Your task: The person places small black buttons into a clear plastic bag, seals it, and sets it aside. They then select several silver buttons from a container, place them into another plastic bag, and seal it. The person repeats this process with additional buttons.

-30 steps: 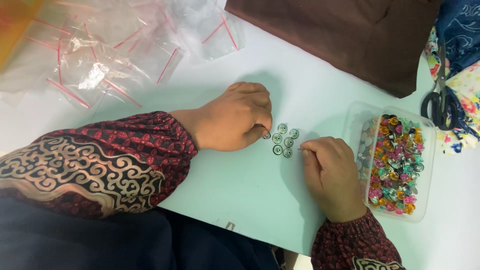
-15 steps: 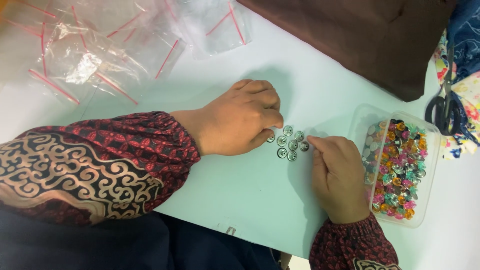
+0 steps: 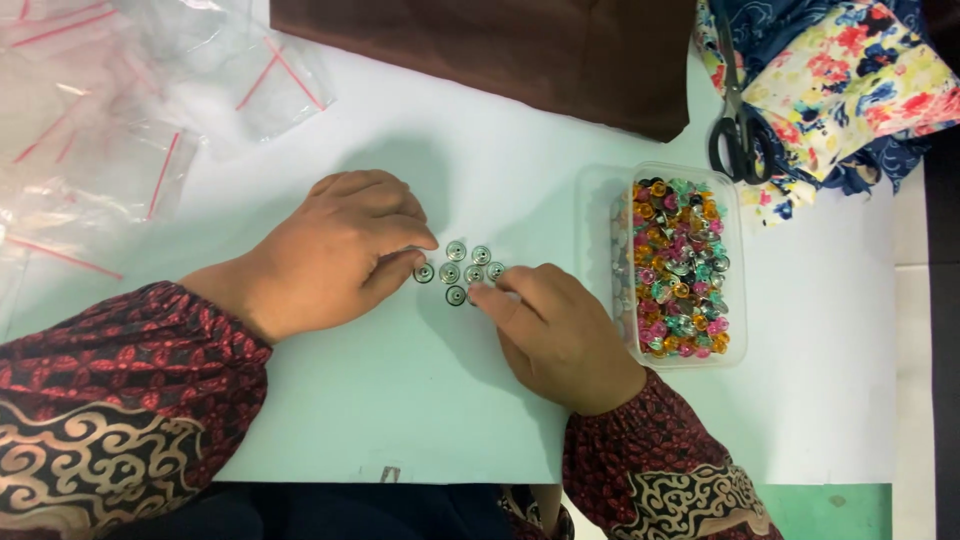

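Small round silver metal studs [image 3: 463, 271] lie clustered on the pale worktop [image 3: 420, 400] between both hands' fingertips. They look light, hard and slippery, best pinched by their rims. The left hand [image 3: 335, 250] and right hand [image 3: 555, 330] rest curled, fingers touching studs, grasping none.

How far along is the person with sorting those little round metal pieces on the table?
Done so far: six small silver buttons lie in a tight cluster on the white table. In hand: the left hand touches the cluster's left edge and the right hand its right edge, neither visibly gripping one. Left: the clear plastic box beside them holds a large heap of colourful pieces, and the clear bags at upper left lie flat.
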